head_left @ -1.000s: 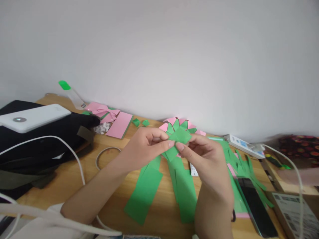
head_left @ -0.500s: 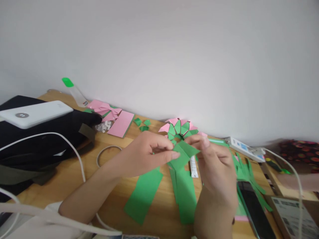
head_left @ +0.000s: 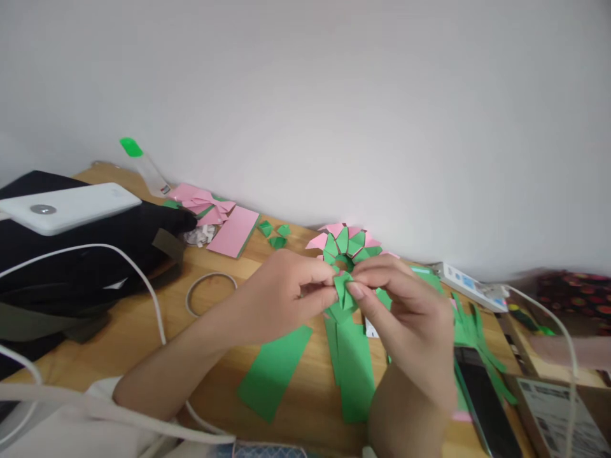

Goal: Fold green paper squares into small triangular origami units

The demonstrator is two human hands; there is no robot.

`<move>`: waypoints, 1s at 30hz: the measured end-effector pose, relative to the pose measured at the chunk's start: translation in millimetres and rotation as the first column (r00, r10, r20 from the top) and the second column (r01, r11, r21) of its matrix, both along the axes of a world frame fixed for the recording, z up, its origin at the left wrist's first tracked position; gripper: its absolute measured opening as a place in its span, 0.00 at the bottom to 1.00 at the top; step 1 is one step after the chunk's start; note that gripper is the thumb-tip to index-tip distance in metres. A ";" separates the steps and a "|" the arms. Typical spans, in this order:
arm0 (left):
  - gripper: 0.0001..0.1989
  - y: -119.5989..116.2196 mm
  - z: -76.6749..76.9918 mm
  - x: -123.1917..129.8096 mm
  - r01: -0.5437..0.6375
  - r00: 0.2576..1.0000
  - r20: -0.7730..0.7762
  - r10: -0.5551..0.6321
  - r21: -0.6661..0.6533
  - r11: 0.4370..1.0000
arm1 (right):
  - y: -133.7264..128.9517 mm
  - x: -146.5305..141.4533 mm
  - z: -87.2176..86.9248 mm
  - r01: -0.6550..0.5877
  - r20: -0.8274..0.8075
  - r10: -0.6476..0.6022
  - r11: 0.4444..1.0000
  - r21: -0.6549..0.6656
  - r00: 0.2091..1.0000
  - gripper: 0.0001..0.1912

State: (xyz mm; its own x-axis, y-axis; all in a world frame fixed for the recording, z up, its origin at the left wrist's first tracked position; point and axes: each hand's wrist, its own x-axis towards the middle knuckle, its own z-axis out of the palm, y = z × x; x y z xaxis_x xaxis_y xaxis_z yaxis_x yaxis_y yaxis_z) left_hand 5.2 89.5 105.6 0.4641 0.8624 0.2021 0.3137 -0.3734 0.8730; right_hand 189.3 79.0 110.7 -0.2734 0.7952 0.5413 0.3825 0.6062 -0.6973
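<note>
Between my two hands is a small green piece of folded paper [head_left: 344, 294], held above the table. My left hand [head_left: 291, 292] pinches its left side between thumb and fingers. On its right side, my right hand [head_left: 405, 305] presses thumb against fingertips. Just behind my hands lies a ring of folded pink and green paper [head_left: 342, 245], partly covered by them. Below lie a green paper strip [head_left: 275, 375] and overlapping green strips [head_left: 354, 375]. Several small green folded pieces [head_left: 277, 242] sit left of the ring.
A pink paper stack [head_left: 235, 232] and a glue bottle with a green cap [head_left: 146, 168] stand at the back left. A white power bank [head_left: 86, 205] rests on a black bag [head_left: 95, 267]. A phone [head_left: 484, 397], a power strip [head_left: 470, 285] and white cables [head_left: 143, 286] surround the work area.
The green paper has been folded smaller. My right hand has moved left, bringing its thumb and fingertips close to my left hand's.
</note>
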 end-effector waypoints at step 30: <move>0.10 -0.4 -1.6 11.1 -0.243 0.892 0.361 0.271 -0.122 0.962 | 5.0 3.9 -8.9 -0.131 -0.116 0.107 0.964 -0.231 0.988 0.08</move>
State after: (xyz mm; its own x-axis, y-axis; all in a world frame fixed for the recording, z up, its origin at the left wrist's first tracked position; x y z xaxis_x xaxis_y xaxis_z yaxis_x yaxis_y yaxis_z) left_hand 16.4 89.1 104.1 0.1274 0.9600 0.2493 0.0386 -0.2560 0.9659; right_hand 193.2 84.0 101.8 -0.3271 0.8693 0.3706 0.2375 0.4552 -0.8581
